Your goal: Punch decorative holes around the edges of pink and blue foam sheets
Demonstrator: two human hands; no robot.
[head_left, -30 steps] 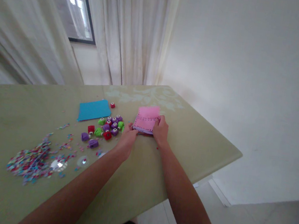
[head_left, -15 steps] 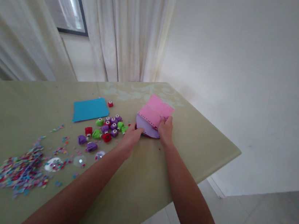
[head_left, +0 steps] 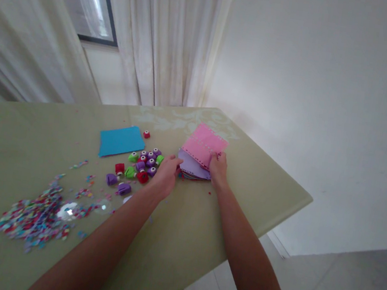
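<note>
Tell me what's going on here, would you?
A person at a table is handling coloured sheets with both hands. The right hand holds a pink sheet with rows of small holes, lying askew over a lavender sheet. The left hand is at the lavender sheet's left edge. Further left are a blue sheet, small red, green and purple gadgets, and a pile of coloured bits.

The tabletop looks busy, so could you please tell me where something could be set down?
The tabletop is bare between the right hand and its own right edge, and mostly bare left of the blue sheet. It is crowded around the confetti pile, the small coloured pieces and the pink sheet.
</note>
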